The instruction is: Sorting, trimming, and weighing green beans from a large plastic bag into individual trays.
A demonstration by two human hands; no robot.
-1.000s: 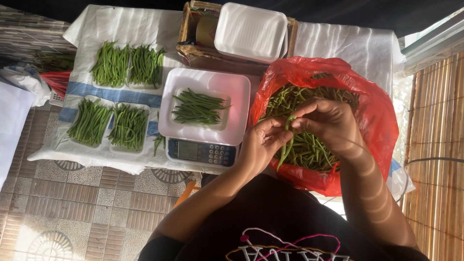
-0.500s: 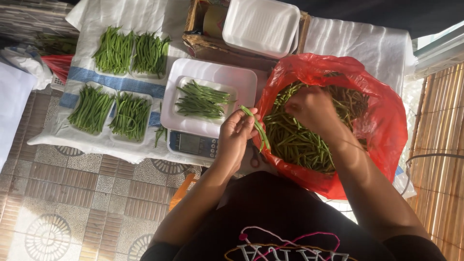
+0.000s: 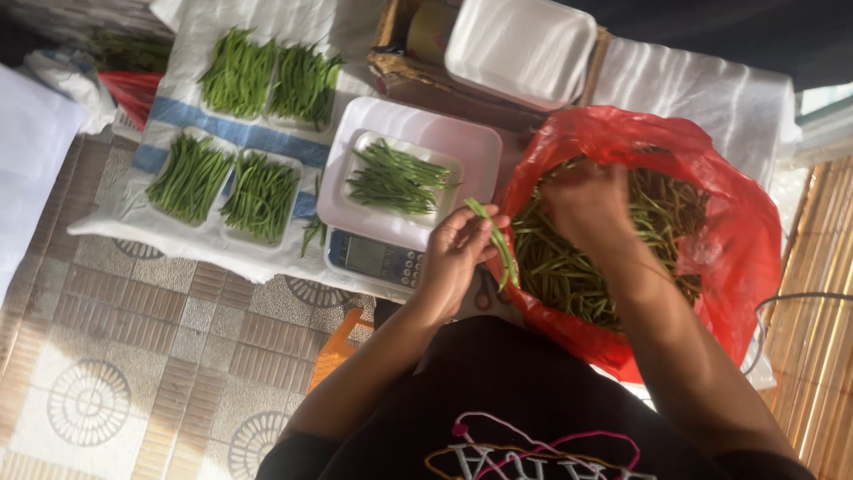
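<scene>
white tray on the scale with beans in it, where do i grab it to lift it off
Grip the white tray by its raised rim on the two short ends, coming from above. The green beans lie piled along the middle, so the edges are bare, and its flat, shallow shape needs level support.

1. The red bag (image 3: pixel 737 231) at 3 o'clock is thin plastic, glossy and wrinkled.
2. The green beans (image 3: pixel 569 267) inside it look smooth and a little waxy.
3. The tray (image 3: pixel 471 147) on the scale (image 3: pixel 373 258) is white foam, matt.
4. The scale has a smooth plastic body.
5. The cloth (image 3: pixel 204 67) at 11 o'clock is woven and matt.
6. The floor tiles (image 3: pixel 133 356) at 8 o'clock look rough.
</scene>
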